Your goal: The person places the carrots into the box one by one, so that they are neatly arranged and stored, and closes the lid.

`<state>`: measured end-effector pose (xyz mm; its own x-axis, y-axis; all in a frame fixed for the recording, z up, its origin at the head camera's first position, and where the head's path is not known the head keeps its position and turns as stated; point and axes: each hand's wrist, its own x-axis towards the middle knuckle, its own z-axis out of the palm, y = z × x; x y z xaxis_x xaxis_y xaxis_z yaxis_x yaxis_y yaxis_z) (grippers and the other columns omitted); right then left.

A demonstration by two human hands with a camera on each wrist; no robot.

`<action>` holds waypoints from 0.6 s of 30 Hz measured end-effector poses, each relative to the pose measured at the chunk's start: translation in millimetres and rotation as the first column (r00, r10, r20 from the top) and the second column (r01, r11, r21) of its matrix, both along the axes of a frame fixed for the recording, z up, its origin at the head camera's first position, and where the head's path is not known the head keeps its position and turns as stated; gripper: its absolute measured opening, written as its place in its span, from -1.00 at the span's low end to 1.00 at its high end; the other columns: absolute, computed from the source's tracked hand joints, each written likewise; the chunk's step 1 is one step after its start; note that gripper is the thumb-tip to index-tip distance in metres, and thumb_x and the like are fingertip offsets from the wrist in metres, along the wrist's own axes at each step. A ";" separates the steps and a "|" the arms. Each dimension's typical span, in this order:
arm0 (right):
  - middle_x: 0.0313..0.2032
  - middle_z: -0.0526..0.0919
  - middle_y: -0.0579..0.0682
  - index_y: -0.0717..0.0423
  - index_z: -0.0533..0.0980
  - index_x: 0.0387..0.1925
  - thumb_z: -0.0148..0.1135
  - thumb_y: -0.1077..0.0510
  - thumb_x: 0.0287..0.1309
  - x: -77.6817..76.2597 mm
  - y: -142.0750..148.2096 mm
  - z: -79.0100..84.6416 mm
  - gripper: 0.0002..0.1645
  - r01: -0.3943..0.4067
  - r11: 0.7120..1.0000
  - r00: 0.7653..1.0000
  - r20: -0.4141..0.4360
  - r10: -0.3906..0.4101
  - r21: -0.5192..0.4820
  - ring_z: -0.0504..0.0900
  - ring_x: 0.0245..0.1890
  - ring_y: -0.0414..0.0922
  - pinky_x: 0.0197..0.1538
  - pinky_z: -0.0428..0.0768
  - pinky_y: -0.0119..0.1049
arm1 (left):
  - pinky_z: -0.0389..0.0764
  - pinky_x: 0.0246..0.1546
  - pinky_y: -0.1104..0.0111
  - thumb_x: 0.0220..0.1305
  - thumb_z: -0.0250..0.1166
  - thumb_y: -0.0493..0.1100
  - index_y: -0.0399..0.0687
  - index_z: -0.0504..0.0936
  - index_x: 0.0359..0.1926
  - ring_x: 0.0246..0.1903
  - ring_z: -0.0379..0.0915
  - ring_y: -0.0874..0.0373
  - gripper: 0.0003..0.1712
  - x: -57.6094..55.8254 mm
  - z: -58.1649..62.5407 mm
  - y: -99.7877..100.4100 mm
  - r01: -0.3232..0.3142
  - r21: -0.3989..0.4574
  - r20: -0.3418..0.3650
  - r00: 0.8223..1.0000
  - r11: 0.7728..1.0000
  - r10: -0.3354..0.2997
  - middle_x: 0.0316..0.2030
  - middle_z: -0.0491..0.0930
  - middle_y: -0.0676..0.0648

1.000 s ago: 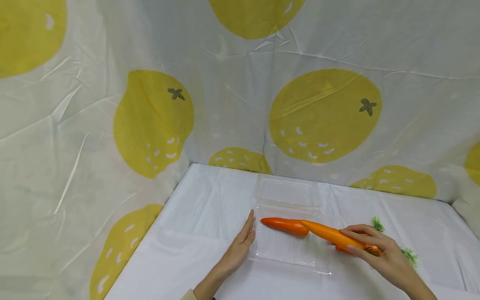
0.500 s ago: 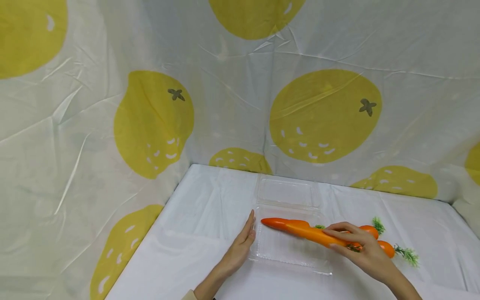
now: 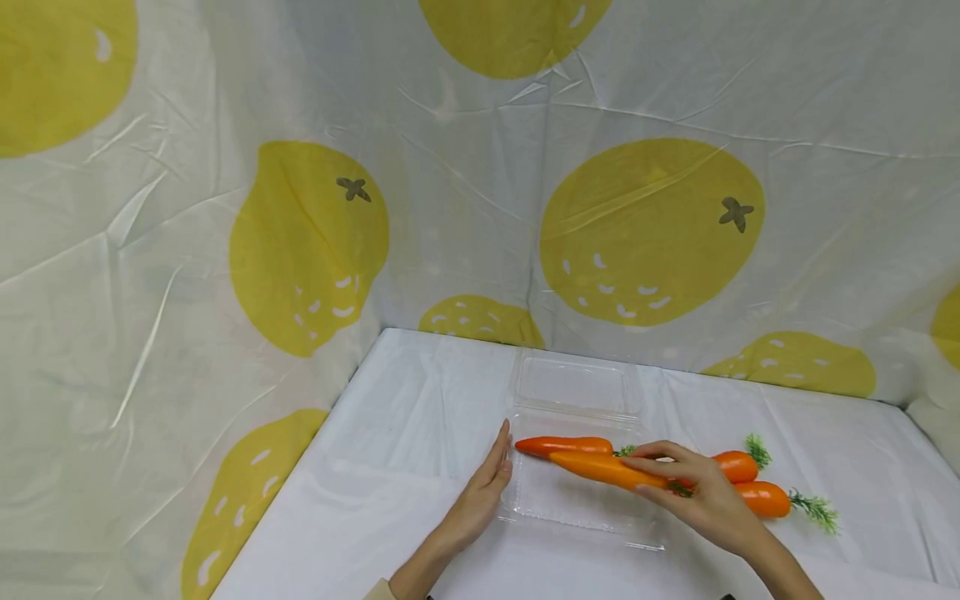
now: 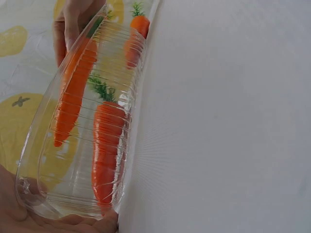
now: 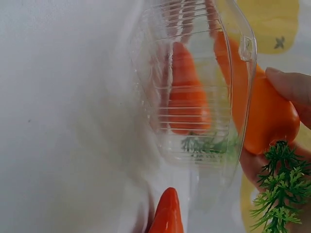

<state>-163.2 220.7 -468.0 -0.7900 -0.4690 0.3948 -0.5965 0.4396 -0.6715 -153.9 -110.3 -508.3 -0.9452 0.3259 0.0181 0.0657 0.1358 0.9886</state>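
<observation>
"Item one, nearest?"

"My right hand [image 3: 697, 496]: thumb on one side, fingers on the other, pinching the orange carrot [image 3: 600, 469] near its leafy end. Carrot slanted over the clear plastic box [image 3: 570, 508], tip toward my left hand [image 3: 480, 492]. Whether the tip touches the box floor, I cannot tell."

"And that left hand?"

"One, fingers straight, laid along the box's side wall, across from my right hand."

"Contents of the box?"

"One red-orange carrot [image 3: 562, 446], lying just beyond the held one as seen from my right hand; tip close to my left fingers, green top toward my right hand."

"Loose stock?"

"Two. The farther carrot [image 3: 738, 467] and the nearer carrot [image 3: 765, 500], both on the white cloth [image 3: 397, 408], on the outer side of my right hand and partly hidden by it. Leafy tops point away from the hand."

"Remaining entries?"

"Clear lid [image 3: 573, 383], laid open past the box, farther out than either hand. Last, beyond everything: a pale curtain [image 3: 465, 192], printed with yellow lemons."
</observation>
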 end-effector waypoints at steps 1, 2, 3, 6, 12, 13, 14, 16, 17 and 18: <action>0.07 0.68 -0.13 -0.03 0.70 0.16 0.45 0.25 0.22 -0.2 -1.7 0.2 -0.54 -0.008 1.000 1.000 0.001 0.008 -0.005 0.65 -0.04 -0.31 -0.19 0.65 -0.45 | -0.12 0.61 -0.13 0.71 -0.21 -0.13 0.11 -0.27 0.69 0.65 -0.28 -0.20 -0.29 0.0 0.1 -0.1 -0.001 -0.001 0.001 1.000 1.000 0.001 0.67 -0.24 -0.20; 0.07 0.68 -0.11 -0.02 0.70 0.16 0.45 0.25 0.22 -0.3 -3.5 0.3 -0.55 -0.017 1.000 1.000 0.000 0.017 -0.007 0.65 -0.04 -0.31 -0.20 0.65 -0.45 | -0.11 0.61 -0.14 0.71 -0.20 -0.12 0.11 -0.27 0.69 0.65 -0.27 -0.21 -0.29 0.1 0.3 -0.2 -0.001 -0.002 0.001 1.000 1.000 0.001 0.67 -0.23 -0.20; 0.07 0.69 -0.10 -0.01 0.70 0.15 0.45 0.26 0.22 -0.4 -5.4 0.4 -0.55 -0.024 1.000 1.000 -0.003 0.024 -0.009 0.65 -0.03 -0.31 -0.20 0.65 -0.45 | -0.11 0.61 -0.14 0.71 -0.20 -0.11 0.12 -0.27 0.69 0.65 -0.27 -0.21 -0.29 0.2 0.3 -0.3 -0.001 -0.003 0.002 1.000 1.000 0.001 0.67 -0.22 -0.21; 0.05 0.70 -0.10 -0.03 0.72 0.12 0.46 0.25 0.21 -0.9 -10.9 0.2 -0.57 -0.026 1.000 0.999 -0.020 0.026 0.001 0.65 -0.02 -0.32 -0.19 0.66 -0.45 | -0.11 0.61 -0.14 0.71 -0.19 -0.09 0.12 -0.27 0.69 0.65 -0.27 -0.21 -0.28 0.5 0.7 -0.6 -0.001 -0.006 0.003 1.000 1.000 0.001 0.67 -0.21 -0.22; 0.04 0.71 -0.12 -0.08 0.73 0.10 0.49 0.17 0.20 -3.6 -19.1 -1.7 -0.59 -0.006 0.999 1.000 -0.014 0.006 0.033 0.65 -0.04 -0.34 -0.24 0.64 -0.46 | -0.11 0.60 -0.14 0.71 -0.20 -0.12 0.12 -0.27 0.69 0.65 -0.27 -0.21 -0.29 0.7 1.8 -0.8 0.000 -0.008 0.003 1.000 1.000 0.000 0.67 -0.21 -0.23; 0.04 0.71 -0.13 -0.10 0.73 0.10 0.49 0.16 0.20 -4.0 -20.1 -2.0 -0.60 -0.002 0.999 1.000 -0.008 0.002 0.041 0.65 -0.04 -0.34 -0.25 0.64 -0.46 | -0.11 0.60 -0.14 0.71 -0.21 -0.12 0.12 -0.27 0.69 0.65 -0.27 -0.21 -0.29 0.8 1.9 -0.7 0.000 -0.010 0.003 1.000 1.000 0.000 0.67 -0.21 -0.23; 0.04 0.72 -0.13 -0.10 0.73 0.09 0.49 0.14 0.20 -4.5 -21.1 -2.3 -0.60 0.001 0.999 1.000 -0.006 0.000 0.049 0.65 -0.05 -0.34 -0.25 0.64 -0.45 | -0.11 0.60 -0.14 0.71 -0.21 -0.12 0.12 -0.27 0.69 0.65 -0.27 -0.21 -0.29 0.8 2.1 -0.6 -0.001 -0.012 0.002 1.000 1.000 0.001 0.67 -0.20 -0.24; 0.03 0.72 -0.15 -0.13 0.74 0.08 0.49 0.11 0.20 -5.5 -23.1 -2.9 -0.61 0.008 0.998 1.000 0.000 -0.008 0.070 0.65 -0.06 -0.34 -0.23 0.65 -0.46 | -0.10 0.60 -0.15 0.71 -0.21 -0.12 0.11 -0.27 0.69 0.65 -0.26 -0.21 -0.29 1.0 2.4 -0.4 -0.001 -0.015 0.001 1.000 1.000 0.001 0.66 -0.19 -0.26; 0.03 0.72 -0.16 -0.14 0.74 0.08 0.49 0.09 0.19 -6.1 -24.2 -3.0 -0.61 0.012 0.997 1.000 0.001 -0.012 0.079 0.65 -0.06 -0.34 -0.22 0.66 -0.46 | -0.10 0.60 -0.15 0.71 -0.21 -0.11 0.11 -0.27 0.69 0.65 -0.26 -0.21 -0.29 1.1 2.4 -0.3 -0.001 -0.016 0.001 1.000 1.000 0.001 0.66 -0.18 -0.26; 0.02 0.72 -0.17 -0.15 0.75 0.07 0.50 0.08 0.19 -6.6 -25.3 -3.1 -0.62 0.017 0.996 1.000 0.001 -0.017 0.088 0.65 -0.05 -0.34 -0.19 0.67 -0.46 | -0.10 0.60 -0.15 0.71 -0.21 -0.11 0.11 -0.27 0.69 0.65 -0.25 -0.22 -0.29 1.1 2.5 -0.2 -0.002 -0.017 0.001 1.000 1.000 0.002 0.66 -0.18 -0.27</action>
